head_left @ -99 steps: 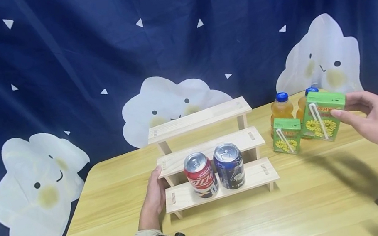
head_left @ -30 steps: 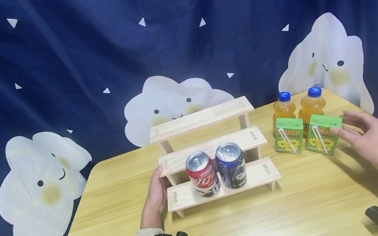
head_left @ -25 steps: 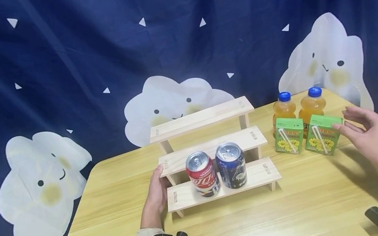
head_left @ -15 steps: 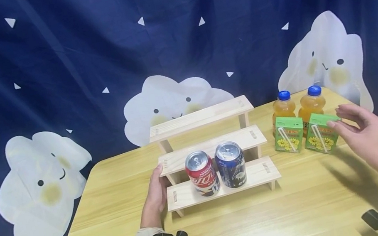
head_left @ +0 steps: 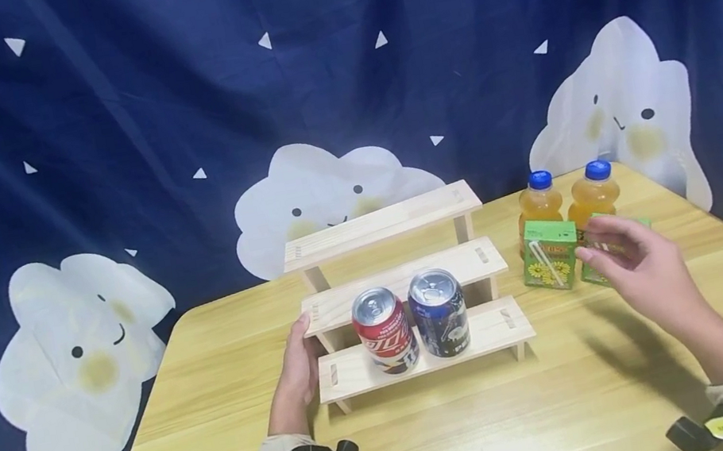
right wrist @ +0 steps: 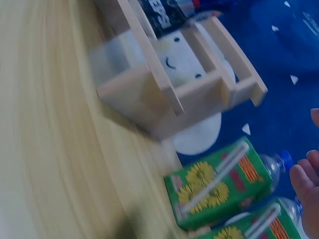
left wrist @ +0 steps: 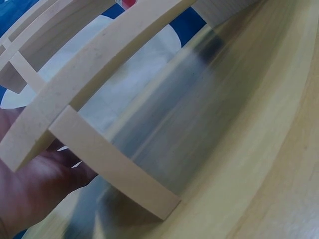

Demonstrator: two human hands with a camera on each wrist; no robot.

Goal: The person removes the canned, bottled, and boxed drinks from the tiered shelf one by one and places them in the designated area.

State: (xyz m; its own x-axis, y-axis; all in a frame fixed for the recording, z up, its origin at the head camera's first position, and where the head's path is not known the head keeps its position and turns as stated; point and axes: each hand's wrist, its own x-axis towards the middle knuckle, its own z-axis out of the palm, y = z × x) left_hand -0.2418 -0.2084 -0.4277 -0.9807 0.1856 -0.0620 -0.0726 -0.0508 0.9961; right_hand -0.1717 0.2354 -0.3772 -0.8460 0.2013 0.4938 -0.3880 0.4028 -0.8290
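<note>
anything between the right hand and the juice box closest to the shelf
Nothing visible: the right hand hovers close to that juice box. In the head view, the other box is partly hidden behind the hand.

Left hand (head_left: pixel 298 367) has a grip going, thumb pointing forward, while the right hand (head_left: pixel 654 279) just kinda hovers, fingers loosely bent, thumb apart.

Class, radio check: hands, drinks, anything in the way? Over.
Left hand holds wooden rack; right hand empty, near juice boxes. Two cans on bottom step. Juice boxes partly block bottles.
</note>
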